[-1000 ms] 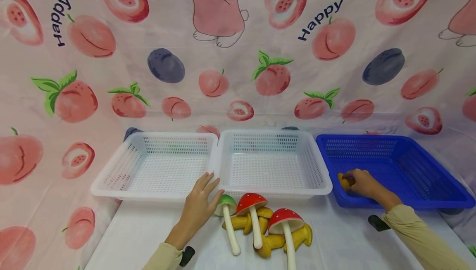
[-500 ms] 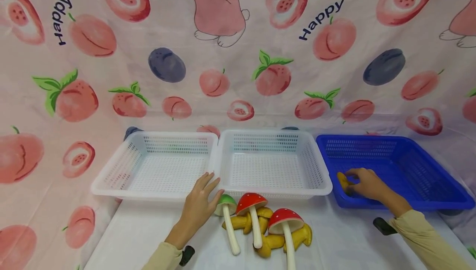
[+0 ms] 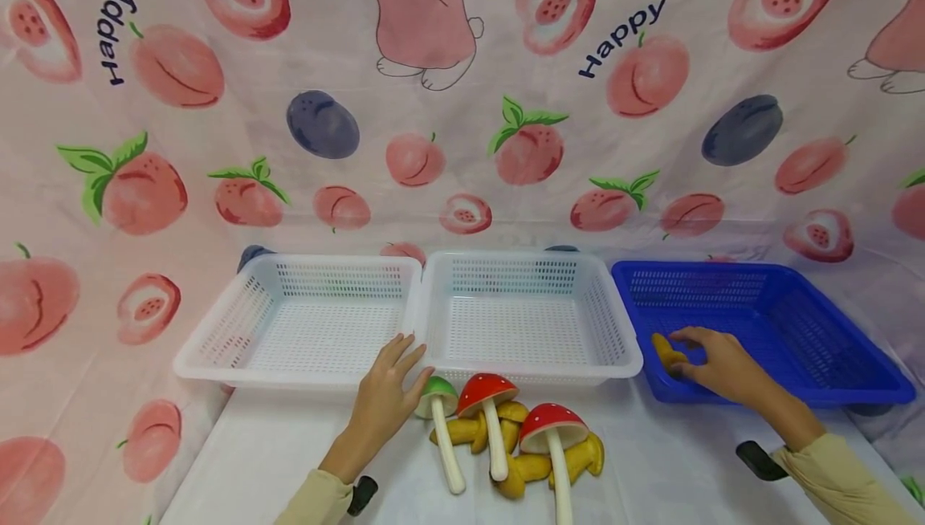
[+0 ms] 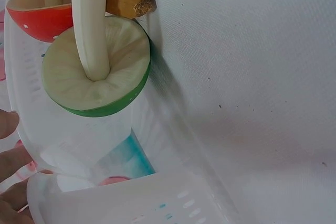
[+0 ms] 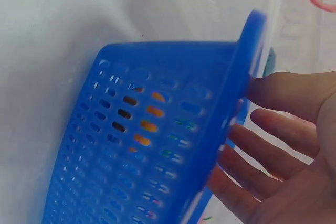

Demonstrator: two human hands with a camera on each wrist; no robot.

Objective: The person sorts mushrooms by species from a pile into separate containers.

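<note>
My right hand [image 3: 730, 364] is inside the near left corner of the blue basket [image 3: 788, 396], thumb and fingers spread apart. Just left of its fingertips lies a yellow toy mushroom [image 3: 665, 352]; in the right wrist view it shows orange through the basket's slots. My left hand [image 3: 383, 400] hovers with spread fingers at the front rims of the two white baskets, holding nothing. Beside its thumb lies a green-capped toy mushroom [image 3: 438, 398] with a long pale stem. Two red-capped mushrooms [image 3: 487, 393] and several yellow mushrooms [image 3: 526, 470] are piled to its right.
A left white basket [image 3: 328, 328] and a middle white basket [image 3: 516, 328] stand side by side, with the blue one to their right. A white cloth [image 3: 267, 445] covers the table. Fruit-printed fabric [image 3: 448, 132] hangs close behind the baskets.
My right hand has loosened its fingers from the yellow mushroom and drawn slightly to the right, leaving it in the blue basket. The left hand has stayed in place.
</note>
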